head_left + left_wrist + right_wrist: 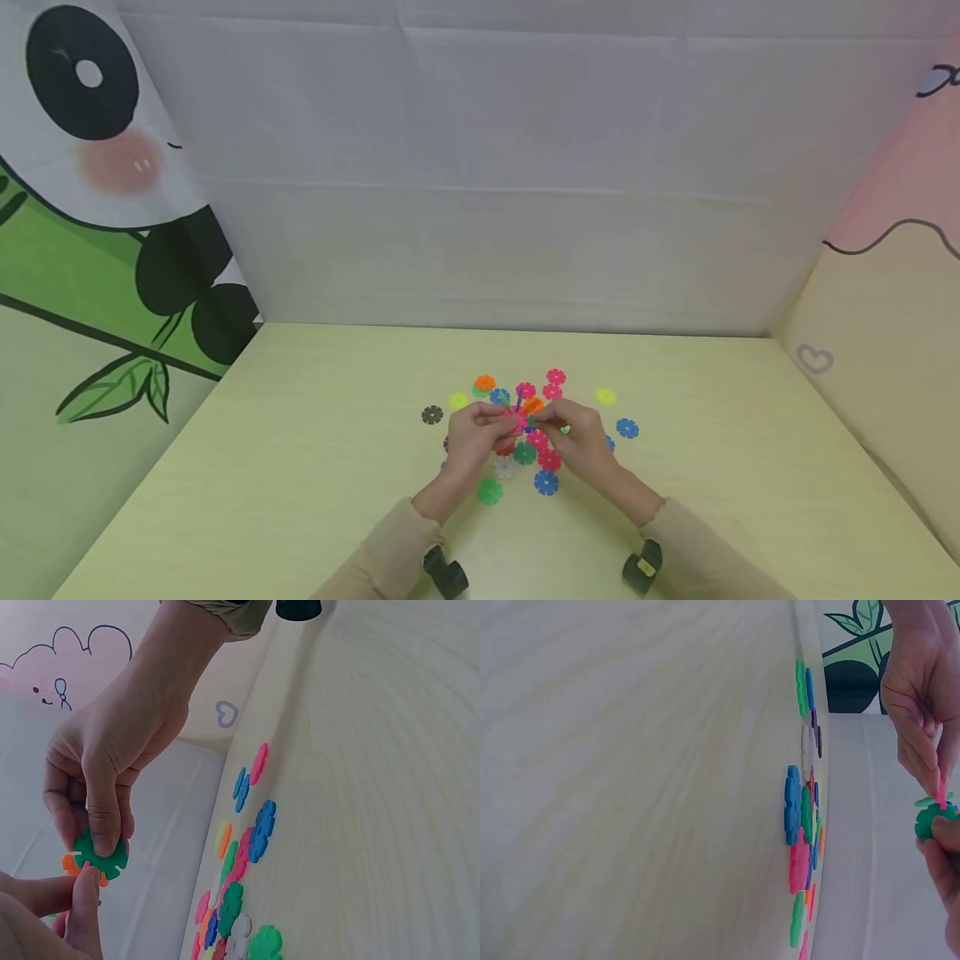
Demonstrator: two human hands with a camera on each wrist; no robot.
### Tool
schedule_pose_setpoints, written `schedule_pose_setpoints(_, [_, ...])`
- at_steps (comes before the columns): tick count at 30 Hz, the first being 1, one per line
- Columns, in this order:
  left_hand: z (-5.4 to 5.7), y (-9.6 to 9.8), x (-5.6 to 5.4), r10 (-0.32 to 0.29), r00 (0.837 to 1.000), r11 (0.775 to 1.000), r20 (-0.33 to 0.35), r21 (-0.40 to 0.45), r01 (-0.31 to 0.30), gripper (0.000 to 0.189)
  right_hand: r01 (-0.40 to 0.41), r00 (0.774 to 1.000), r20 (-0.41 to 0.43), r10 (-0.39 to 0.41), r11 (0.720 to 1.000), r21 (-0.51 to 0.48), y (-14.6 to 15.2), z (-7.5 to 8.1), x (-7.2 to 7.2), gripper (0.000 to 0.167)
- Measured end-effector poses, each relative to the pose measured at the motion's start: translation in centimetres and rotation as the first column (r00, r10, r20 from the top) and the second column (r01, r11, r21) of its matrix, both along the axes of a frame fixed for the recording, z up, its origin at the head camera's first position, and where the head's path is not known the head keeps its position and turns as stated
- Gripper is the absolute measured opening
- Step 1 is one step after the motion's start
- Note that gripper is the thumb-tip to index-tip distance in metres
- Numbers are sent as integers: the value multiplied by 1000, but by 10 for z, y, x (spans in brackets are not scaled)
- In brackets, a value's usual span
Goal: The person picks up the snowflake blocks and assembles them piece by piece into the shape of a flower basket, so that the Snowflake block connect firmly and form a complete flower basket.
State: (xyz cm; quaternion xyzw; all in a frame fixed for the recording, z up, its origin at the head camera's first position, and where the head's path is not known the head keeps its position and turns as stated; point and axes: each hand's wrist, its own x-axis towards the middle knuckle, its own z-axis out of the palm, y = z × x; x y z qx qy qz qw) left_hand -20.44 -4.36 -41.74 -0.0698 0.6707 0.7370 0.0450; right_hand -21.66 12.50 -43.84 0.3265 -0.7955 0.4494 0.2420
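Note:
Both hands meet above a loose scatter of notched plastic snowflake discs. With thumb and fingertips my left hand [474,435] pinches a pink snowflake disc [943,792], seen edge-on in the right wrist view. My right hand [581,440] pinches a green snowflake disc [114,865] by its upper part, right against the pink one. An orange disc [533,406] shows behind the green, and a blue-purple disc [519,400] stands on edge beside the pink; they form a small cluster between the hands. Fingers hide part of this cluster.
Loose discs lie on the pale table [300,467] around and under the hands, among them a blue disc [547,482], a light green disc [491,492], a black disc [432,415] and a yellow disc [605,397]. A white cloth wall [510,250] rises behind the table.

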Motion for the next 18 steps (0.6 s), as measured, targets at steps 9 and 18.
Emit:
schedule_pose_setpoints(9, [-1,6,0,4,1000,1000,-28,6,-4,24,-1,999,37,-1,999,53,3,5,-2,16])
schedule_pose_setpoints(18, [5,5,0,-43,998,998,-41,48,45,26,14,991,134,-20,999,49,15,9,-6,18])
